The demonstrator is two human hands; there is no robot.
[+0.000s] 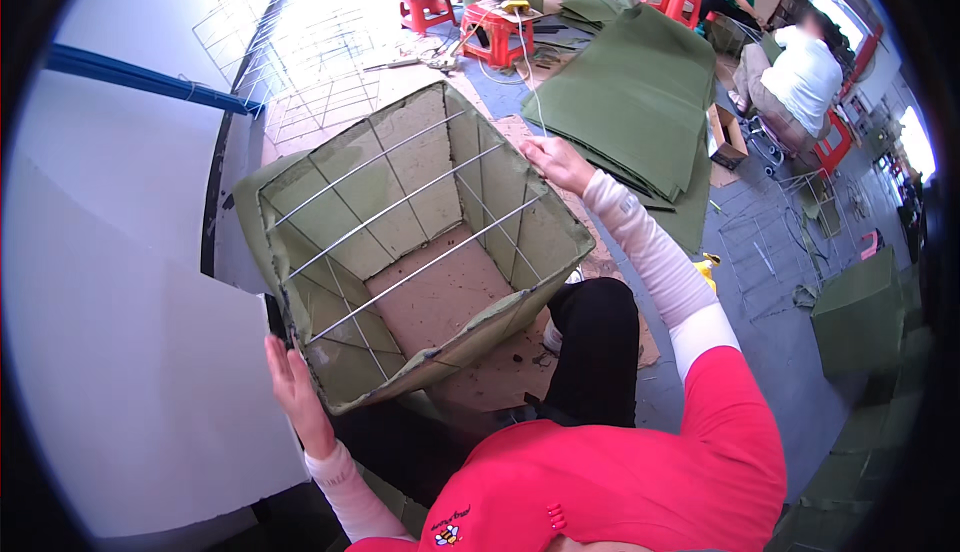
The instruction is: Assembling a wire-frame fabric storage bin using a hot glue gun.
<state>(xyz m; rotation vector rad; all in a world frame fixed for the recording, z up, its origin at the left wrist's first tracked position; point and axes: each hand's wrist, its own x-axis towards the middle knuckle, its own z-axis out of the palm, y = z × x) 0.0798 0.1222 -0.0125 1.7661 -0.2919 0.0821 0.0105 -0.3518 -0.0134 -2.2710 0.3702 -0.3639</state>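
In front of me stands a tilted green fabric-covered wire-frame box (400,184), with thin metal rods crossing its opening and a brown floor surface showing through it. My right hand (560,164) is closed at the far right corner of its rim, the fingertips bent over the edge. My left hand (298,397) is beside the near left corner, fingers stretched out and thumb side toward the frame. Whether the left palm touches the fabric is hard to tell. A white cord (535,92) runs from a red stool down to behind my right hand.
Stacked green sheets (630,92) lie beyond the box. Wire grids (330,72) lean at the far left, near a white panel (120,302). A red stool (492,34) holds a yellow tool. A co-worker in white (800,77) sits far right, near a green box (860,307).
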